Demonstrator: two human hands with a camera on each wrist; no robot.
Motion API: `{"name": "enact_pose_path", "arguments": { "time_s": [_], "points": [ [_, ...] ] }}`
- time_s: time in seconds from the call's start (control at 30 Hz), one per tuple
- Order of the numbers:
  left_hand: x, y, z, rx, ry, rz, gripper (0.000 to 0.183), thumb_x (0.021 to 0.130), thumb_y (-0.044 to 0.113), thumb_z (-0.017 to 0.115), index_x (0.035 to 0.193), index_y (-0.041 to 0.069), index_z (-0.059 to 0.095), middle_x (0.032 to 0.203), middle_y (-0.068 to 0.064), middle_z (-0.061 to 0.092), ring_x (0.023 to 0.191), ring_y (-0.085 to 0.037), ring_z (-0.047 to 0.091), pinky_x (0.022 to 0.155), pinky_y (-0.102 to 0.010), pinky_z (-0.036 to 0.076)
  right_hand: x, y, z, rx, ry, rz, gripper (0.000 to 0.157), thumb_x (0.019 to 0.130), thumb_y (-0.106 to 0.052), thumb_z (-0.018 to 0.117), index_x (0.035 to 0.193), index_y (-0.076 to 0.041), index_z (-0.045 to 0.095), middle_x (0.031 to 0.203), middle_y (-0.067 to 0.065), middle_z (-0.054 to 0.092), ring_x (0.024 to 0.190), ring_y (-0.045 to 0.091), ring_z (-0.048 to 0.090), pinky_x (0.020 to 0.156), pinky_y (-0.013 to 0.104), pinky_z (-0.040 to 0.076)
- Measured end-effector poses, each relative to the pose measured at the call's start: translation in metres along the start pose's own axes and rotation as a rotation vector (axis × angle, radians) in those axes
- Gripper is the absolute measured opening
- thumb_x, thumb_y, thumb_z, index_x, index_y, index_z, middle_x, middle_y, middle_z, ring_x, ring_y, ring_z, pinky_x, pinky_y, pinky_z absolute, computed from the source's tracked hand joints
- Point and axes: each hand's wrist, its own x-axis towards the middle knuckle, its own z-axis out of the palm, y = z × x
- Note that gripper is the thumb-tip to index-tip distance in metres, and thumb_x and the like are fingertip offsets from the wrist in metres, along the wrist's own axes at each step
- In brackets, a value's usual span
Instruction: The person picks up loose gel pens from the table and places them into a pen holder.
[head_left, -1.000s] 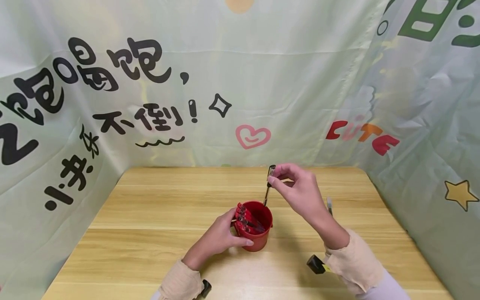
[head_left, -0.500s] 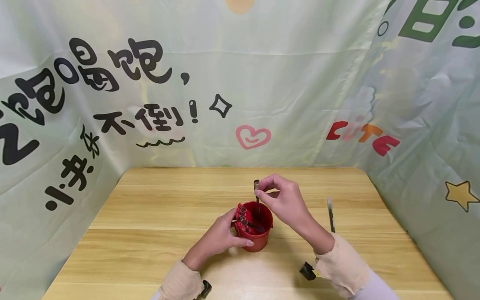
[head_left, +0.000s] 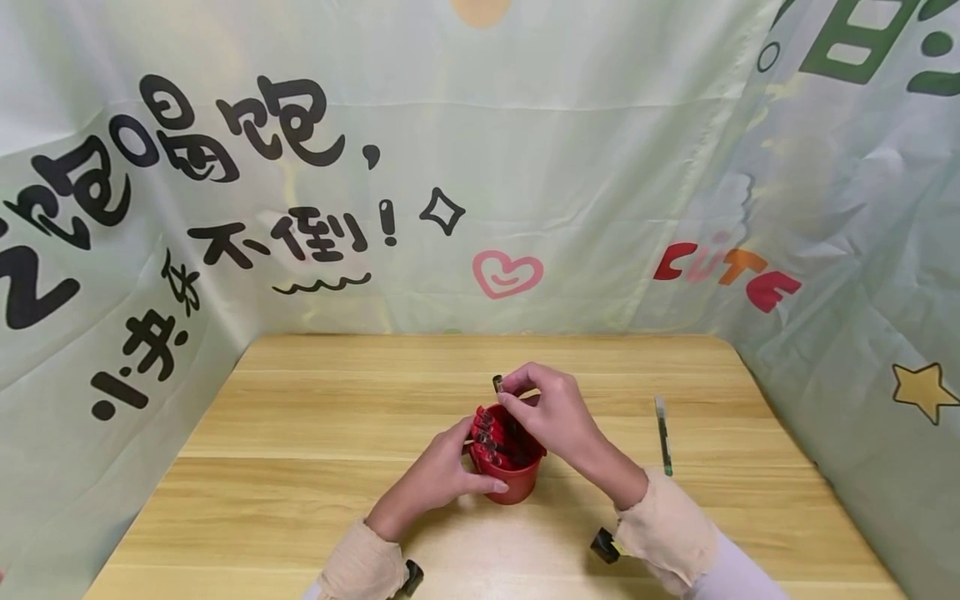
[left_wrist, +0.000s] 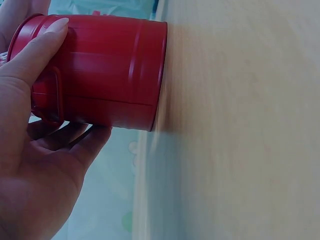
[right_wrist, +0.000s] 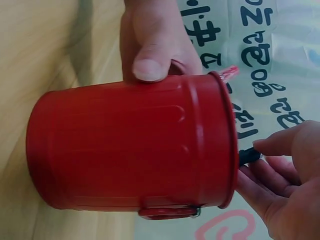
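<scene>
My left hand (head_left: 438, 471) grips the side of a red bucket (head_left: 517, 485) that stands upright on the table, its thumb across the near wall in the left wrist view. Several red pens (head_left: 486, 442) lean together against the bucket's left rim. Above the opening, my right hand (head_left: 555, 412) pinches a black pen (head_left: 497, 383) by its top end; the pen's lower part is down inside the bucket, hidden by the hand and wall. In the right wrist view the black end (right_wrist: 249, 156) shows at the rim between thumb and fingers.
A single pen (head_left: 663, 435) with a clear cap and green end lies on the wooden table (head_left: 315, 400) to the right. Behind the table hangs a printed cloth (head_left: 585, 167) with lettering.
My right hand has moved left and down, lowering the black pen from the bucket's far rim into its opening. My left hand keeps its hold. The lying pen is now fully uncovered.
</scene>
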Motion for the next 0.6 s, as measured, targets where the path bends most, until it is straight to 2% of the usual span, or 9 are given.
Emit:
{"name": "enact_pose_path", "arguments": {
  "time_s": [0.27,0.6],
  "points": [
    [0.001,-0.003,-0.001,0.004,0.005,0.022,0.089,0.078,0.043,0.091,0.152,0.025,0.046,0.147,0.009,0.06,0.134,-0.011,0.06,0.115,-0.035,0.05,-0.001,0.004,0.006,-0.059,-0.01,-0.004,0.009,0.087,-0.005,0.081,0.093,-0.009,0.075,0.091,0.004,0.078,0.084,0.014,0.077,0.068,0.019,0.063],
    [0.0,-0.001,-0.001,-0.002,-0.001,0.017,0.091,0.079,0.045,0.09,0.154,0.026,0.043,0.148,0.009,0.059,0.134,-0.011,0.06,0.116,-0.036,0.05,-0.004,0.006,0.013,-0.162,-0.016,-0.018,0.009,0.084,-0.006,0.084,0.09,-0.01,0.078,0.085,0.002,0.079,0.077,0.009,0.074,0.068,0.02,0.062]
  ]
}}
